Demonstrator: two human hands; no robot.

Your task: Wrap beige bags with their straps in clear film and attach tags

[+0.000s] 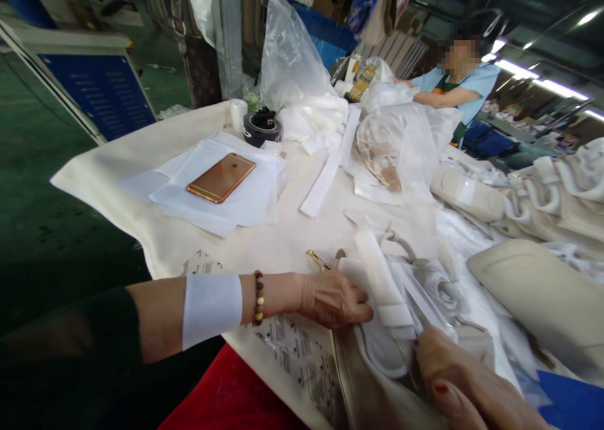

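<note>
My left hand (333,299) rests on a cream bag (377,380) at the table's near edge, its fingers pressed on folded white strips (382,279) wrapped round the bag's handle. My right hand (465,383) comes in from the lower right, fingers closed on a white strip end (415,304) beside the left hand. A gold clasp (317,258) shows just beyond my left hand. A white band and a bead bracelet (257,298) circle my left forearm.
A gold phone (221,176) lies on white paper sheets (245,197) at the far left of the cloth-covered table (117,172). A black tape roll (262,128), plastic bags (292,65) and cream bags (533,197) crowd the back and right. Another person (460,81) works at the far end.
</note>
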